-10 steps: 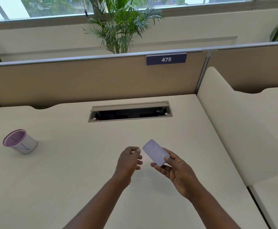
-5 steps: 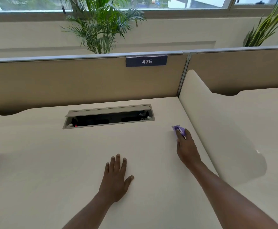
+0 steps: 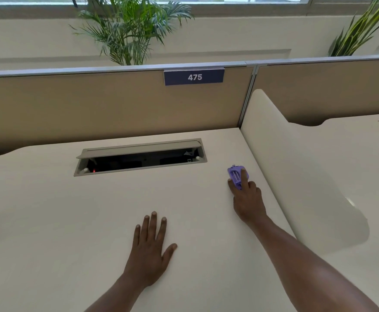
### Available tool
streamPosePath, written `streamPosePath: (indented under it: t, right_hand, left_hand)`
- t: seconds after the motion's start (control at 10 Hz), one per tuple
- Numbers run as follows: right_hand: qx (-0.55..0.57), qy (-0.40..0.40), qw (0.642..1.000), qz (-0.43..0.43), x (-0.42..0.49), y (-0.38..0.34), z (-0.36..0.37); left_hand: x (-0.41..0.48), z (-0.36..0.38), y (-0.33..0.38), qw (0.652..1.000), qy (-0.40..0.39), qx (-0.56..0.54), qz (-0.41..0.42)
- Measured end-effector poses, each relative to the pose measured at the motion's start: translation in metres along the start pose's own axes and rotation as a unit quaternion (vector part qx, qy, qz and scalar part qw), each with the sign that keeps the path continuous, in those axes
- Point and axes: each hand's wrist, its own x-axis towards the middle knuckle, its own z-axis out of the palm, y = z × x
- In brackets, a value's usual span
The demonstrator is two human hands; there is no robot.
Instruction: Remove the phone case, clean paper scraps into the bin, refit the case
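Purple phone (image 3: 236, 176) lies on worktop (image 3: 71, 221) at 2 o'clock, right hand (image 3: 247, 194) grip clamped on it. Left hand (image 3: 149, 246) flat, fingers spread, at 6. Advice: pin the phone, peel the case from one corner.

Phone (image 3: 235, 175) near end hidden under right hand (image 3: 248, 199).

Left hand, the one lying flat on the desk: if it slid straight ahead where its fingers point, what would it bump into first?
Probably the open cable slot set into the desk; the left hand has only bare desktop before it.
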Motion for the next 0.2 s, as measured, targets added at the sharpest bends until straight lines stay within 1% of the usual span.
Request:
streamPosePath:
  t: [0.1, 0.2]
  right_hand:
    - [-0.017, -0.001, 1.0, 0.006, 0.0, 0.001, -0.001]
    - [-0.033, 0.031, 0.999, 0.026, 0.001, -0.011, -0.007]
  left_hand:
    - [0.001, -0.001, -0.003, 1.0, -0.02, 0.002, -0.009]
    - [0.004, -0.003, -0.001, 1.0, -0.029, -0.003, -0.006]
